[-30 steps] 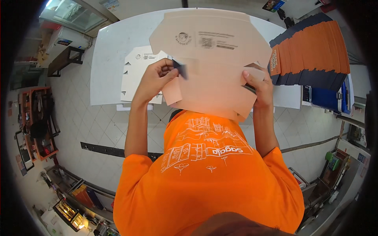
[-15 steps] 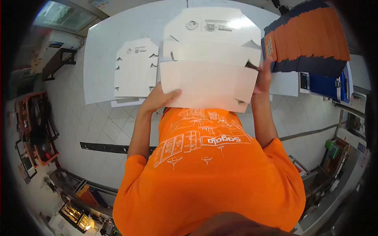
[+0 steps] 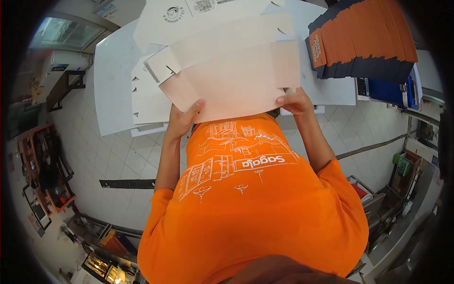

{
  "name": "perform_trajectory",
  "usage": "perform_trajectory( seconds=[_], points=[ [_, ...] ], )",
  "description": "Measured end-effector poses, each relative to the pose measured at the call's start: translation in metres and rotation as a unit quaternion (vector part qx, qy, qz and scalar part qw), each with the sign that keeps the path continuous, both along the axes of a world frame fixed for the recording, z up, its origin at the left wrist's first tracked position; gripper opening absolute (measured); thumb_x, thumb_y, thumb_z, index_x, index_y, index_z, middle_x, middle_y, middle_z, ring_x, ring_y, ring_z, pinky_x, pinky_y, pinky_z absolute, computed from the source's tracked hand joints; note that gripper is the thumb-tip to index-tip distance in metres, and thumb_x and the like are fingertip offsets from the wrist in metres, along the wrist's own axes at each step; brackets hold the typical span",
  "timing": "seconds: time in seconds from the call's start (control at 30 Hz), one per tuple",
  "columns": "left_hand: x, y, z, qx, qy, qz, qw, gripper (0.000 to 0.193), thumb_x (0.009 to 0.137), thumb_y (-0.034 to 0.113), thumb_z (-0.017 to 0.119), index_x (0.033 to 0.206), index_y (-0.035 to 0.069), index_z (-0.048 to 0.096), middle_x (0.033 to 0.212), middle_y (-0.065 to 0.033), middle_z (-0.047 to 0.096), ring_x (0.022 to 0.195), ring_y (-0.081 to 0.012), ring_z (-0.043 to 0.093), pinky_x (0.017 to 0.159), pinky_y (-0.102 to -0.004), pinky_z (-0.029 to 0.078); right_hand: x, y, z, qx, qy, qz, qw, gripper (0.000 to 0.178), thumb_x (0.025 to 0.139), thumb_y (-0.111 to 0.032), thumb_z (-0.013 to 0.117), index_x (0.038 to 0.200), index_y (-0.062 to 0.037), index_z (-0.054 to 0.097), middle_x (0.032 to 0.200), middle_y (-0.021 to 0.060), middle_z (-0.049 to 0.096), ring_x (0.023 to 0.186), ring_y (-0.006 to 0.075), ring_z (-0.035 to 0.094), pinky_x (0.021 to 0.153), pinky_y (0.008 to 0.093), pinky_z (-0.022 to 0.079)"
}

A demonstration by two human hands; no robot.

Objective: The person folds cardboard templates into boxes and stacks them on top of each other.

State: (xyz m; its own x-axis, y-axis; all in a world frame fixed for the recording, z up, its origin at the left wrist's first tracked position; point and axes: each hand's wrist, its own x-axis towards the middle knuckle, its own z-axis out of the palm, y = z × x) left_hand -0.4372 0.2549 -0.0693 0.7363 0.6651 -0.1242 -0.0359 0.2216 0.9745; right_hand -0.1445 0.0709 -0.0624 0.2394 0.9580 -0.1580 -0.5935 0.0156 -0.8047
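Observation:
A large white cardboard box blank (image 3: 231, 80) is held up in front of my chest, its plain panel nearest me and a panel with dark print at the far end. My left hand (image 3: 183, 117) grips its near left corner, thumb on top and fingers hidden underneath. At the near right corner, my right hand (image 3: 298, 101) pinches the edge next to a slot, thumb on top. A small side flap (image 3: 163, 64) stands bent up along the left edge. Partly hidden under the blank, a stack of white flat blanks (image 3: 147, 103) lies on the white table (image 3: 112, 78).
A leaning row of orange and dark folded cartons (image 3: 366, 40) covers the table's right end. Beside it are a calculator (image 3: 362, 86) and a blue binder (image 3: 388, 102). A dark bench (image 3: 66, 90) stands off to the left on the tiled floor (image 3: 120, 156).
The blank has turned and tipped, its far end now further away and to the left. A left flap has bent up. My right hand has shifted from the right side to the near right corner.

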Motion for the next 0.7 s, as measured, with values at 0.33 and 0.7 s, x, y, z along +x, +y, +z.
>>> perform_trajectory(
  seconds=[0.33, 0.7],
  points=[
    [0.05, -0.012, 0.017, -0.018, -0.046, 0.054, 0.997, 0.027, 0.099, 0.014, 0.067, 0.12, -0.002, 0.06, 0.106, -0.0049, 0.066, 0.094, -0.0128, 0.061, 0.083, -0.0287, 0.051, -0.009, 0.071, 0.025, -0.144, -0.317, -0.119, 0.93, 0.053, 0.107, -0.039, 0.051, 0.133, 0.0079, 0.047, 0.11, 0.0149, 0.061, 0.085, 0.0234, 0.064, 0.078, 0.0288, 0.053],
    [0.043, 0.005, 0.016, -0.058, -0.026, 0.065, 0.996, 0.041, 0.099, 0.008, 0.065, 0.136, -0.002, 0.049, 0.121, -0.0095, 0.061, 0.105, -0.0179, 0.062, 0.088, -0.0323, 0.053, 0.013, 0.076, -0.01, -0.01, 0.066, -0.166, 0.984, 0.035, 0.099, -0.011, 0.066, 0.125, 0.0114, 0.061, 0.115, 0.0145, 0.069, 0.104, 0.0201, 0.066, 0.095, 0.0337, 0.052]
  ],
)
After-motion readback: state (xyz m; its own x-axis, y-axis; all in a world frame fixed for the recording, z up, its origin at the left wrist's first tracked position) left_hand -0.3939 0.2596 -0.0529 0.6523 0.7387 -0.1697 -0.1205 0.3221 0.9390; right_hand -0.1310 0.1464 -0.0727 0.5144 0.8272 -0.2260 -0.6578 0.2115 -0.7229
